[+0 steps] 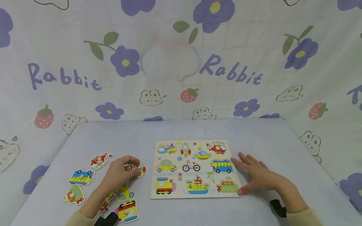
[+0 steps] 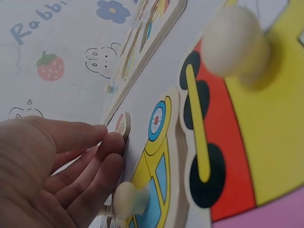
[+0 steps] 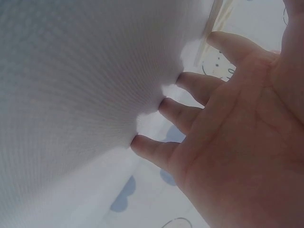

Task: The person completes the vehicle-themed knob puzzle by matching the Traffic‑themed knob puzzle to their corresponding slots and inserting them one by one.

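Note:
My left hand pinches a small puzzle piece with red, yellow and blue print, left of the puzzle board; its knob is hidden by the fingers. In the left wrist view, thumb and fingertips meet at the red-edged piece. A bicycle piece lies partly under this hand. The wooden vehicle puzzle board lies flat in the middle. My right hand rests with fingers spread at the board's right edge, thumb at its lower corner. Its fingertips press the cloth in the right wrist view.
Left of the board lie loose knobbed pieces: helicopter, bus, submarine, yellow car and train. Another piece is partly hidden by the left wrist. A printed curtain hangs behind the table.

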### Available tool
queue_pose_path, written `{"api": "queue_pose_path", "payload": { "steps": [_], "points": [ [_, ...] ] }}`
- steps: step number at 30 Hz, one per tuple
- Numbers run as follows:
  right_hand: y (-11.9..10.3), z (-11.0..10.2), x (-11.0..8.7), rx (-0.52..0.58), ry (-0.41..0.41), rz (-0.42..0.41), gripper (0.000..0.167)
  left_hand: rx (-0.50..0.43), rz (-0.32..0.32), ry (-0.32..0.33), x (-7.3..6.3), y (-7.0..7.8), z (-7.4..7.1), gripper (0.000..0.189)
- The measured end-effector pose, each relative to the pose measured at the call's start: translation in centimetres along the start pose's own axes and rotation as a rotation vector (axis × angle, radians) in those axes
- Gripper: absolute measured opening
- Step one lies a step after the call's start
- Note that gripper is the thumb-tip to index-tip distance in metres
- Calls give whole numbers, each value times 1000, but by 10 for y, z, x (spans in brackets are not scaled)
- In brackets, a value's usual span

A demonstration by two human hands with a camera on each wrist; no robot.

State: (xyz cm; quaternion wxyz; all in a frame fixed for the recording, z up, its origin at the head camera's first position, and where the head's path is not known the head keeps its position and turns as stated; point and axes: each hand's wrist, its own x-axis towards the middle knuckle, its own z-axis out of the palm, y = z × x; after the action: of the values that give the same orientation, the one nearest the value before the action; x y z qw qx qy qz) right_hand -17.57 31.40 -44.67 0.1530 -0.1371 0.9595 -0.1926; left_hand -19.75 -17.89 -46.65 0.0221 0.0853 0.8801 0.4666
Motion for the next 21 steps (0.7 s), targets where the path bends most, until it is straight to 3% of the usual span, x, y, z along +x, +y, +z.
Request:
{"api": "queue_pose_path", "payload": {
  "steps": [9,21],
  "points": [
    [0,0,-1,3,1,-6,117,-41,-46,22,3,-1,3,20],
    [1,1,0,1,12,-10,117,-25,-40,14,7,-4,3,18]
  ]
}}
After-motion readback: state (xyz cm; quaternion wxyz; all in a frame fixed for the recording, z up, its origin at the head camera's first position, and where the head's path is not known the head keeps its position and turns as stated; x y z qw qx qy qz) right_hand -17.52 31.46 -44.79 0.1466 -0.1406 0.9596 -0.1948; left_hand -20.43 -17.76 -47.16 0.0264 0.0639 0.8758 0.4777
